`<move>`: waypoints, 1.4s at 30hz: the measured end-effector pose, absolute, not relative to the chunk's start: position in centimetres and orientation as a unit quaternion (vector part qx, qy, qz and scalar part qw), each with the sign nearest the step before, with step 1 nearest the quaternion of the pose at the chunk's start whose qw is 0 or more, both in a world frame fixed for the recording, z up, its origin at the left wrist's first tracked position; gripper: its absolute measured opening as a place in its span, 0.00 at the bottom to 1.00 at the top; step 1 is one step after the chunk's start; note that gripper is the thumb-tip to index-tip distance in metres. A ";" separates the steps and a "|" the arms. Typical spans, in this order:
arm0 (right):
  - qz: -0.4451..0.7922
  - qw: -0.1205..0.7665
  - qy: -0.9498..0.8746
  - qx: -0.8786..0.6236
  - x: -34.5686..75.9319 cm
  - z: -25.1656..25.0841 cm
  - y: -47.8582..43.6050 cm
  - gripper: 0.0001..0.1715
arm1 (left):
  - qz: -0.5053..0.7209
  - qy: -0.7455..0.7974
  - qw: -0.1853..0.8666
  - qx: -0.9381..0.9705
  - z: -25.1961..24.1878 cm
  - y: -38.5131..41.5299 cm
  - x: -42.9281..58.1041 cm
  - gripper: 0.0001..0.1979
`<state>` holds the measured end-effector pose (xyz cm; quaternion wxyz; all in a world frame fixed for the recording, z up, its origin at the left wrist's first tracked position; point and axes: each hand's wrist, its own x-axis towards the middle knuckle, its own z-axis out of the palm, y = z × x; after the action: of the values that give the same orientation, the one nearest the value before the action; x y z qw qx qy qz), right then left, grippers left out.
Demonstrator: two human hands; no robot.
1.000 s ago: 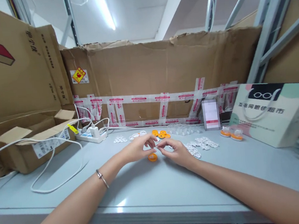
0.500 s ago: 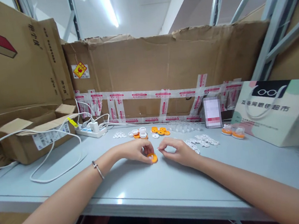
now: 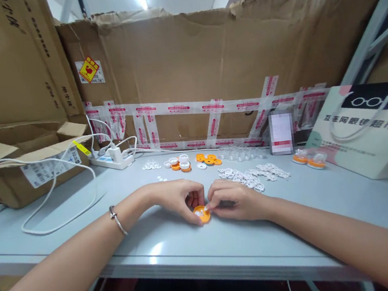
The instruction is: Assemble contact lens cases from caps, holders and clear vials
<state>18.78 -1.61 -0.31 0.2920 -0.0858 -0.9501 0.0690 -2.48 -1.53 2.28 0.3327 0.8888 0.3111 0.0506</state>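
Fingertips of left hand [image 3: 175,199] and right hand [image 3: 237,200] pinch orange disc [image 3: 202,213] (white centre) on table [image 3: 191,248].

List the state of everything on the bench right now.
orange disc, flat on table, gripped by left hand.
white piece, pinched by right hand at the disc's middle.
cardboard box, flaps open.
charger, plugged into power strip.
white parts, loose heap.
paper bag, lying on its side.

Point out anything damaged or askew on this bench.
The cardboard wall has a ragged top edge and is patched with printed tape, some strips slanted. A white cable sprawls at left. The orange disc pinched by left hand and right hand looks fine.
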 end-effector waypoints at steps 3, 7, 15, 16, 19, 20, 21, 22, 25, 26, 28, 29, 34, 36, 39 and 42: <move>0.029 0.276 -0.958 -0.072 18.7 -0.2 -1.6 0.05 | 0.052 0.310 0.330 0.890 2.3 -1.5 -2.5 0.16; -0.006 0.264 -0.963 -0.056 18.7 -0.1 -1.6 0.07 | 0.054 0.310 0.335 0.888 2.3 -1.5 -2.4 0.16; -0.050 0.248 -0.967 -0.044 18.5 0.3 -1.7 0.07 | 0.051 0.308 0.343 0.886 2.3 -1.4 -2.5 0.16; -0.051 0.248 -0.966 -0.042 18.5 0.3 -1.7 0.07 | 0.051 0.308 0.343 0.886 2.3 -1.4 -2.5 0.16; -0.053 0.248 -0.966 -0.041 18.5 0.4 -1.8 0.08 | 0.054 0.306 0.347 0.885 2.2 -1.3 -2.5 0.16; -0.055 0.248 -0.966 -0.040 18.5 0.4 -1.7 0.08 | 0.056 0.305 0.350 0.884 2.2 -1.3 -2.5 0.16; -0.056 0.248 -0.966 -0.040 18.5 0.4 -1.7 0.08 | 0.058 0.304 0.352 0.883 2.2 -1.2 -2.5 0.16; -0.056 0.247 -0.966 -0.039 18.5 0.5 -1.7 0.08 | 0.060 0.304 0.354 0.882 2.1 -1.2 -2.5 0.16; -0.048 0.242 -0.968 -0.048 18.7 0.5 -1.4 0.09 | 0.071 0.301 0.351 0.884 2.1 -1.1 -2.6 0.16; -0.043 0.239 -0.968 -0.055 18.7 0.5 -1.3 0.09 | 0.075 0.301 0.348 0.885 2.0 -1.0 -2.6 0.15; -0.027 0.239 -0.968 -0.067 18.9 0.4 -1.1 0.09 | 0.079 0.302 0.340 0.887 2.0 -1.0 -2.6 0.15; -0.017 0.242 -0.968 -0.071 18.9 0.3 -0.9 0.09 | 0.080 0.303 0.338 0.887 2.0 -0.9 -2.6 0.15; 0.010 0.245 -0.967 -0.075 19.1 0.0 -0.6 0.08 | 0.071 0.308 0.339 0.886 2.1 -0.9 -2.6 0.15; 0.016 0.243 -0.967 -0.076 19.1 0.0 -0.6 0.08 | 0.070 0.308 0.338 0.887 2.1 -0.9 -2.6 0.15; 0.027 0.238 -0.968 -0.081 19.1 0.0 -0.7 0.09 | 0.070 0.306 0.335 0.888 2.0 -0.9 -2.7 0.15; 0.038 0.232 -0.968 -0.085 19.1 0.0 -0.8 0.10 | 0.070 0.303 0.336 0.889 2.0 -0.9 -2.7 0.15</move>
<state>19.14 -0.78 0.01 0.2324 -0.0855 -0.9681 0.0385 -2.68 -0.88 1.96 0.3358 0.8891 0.3030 0.0695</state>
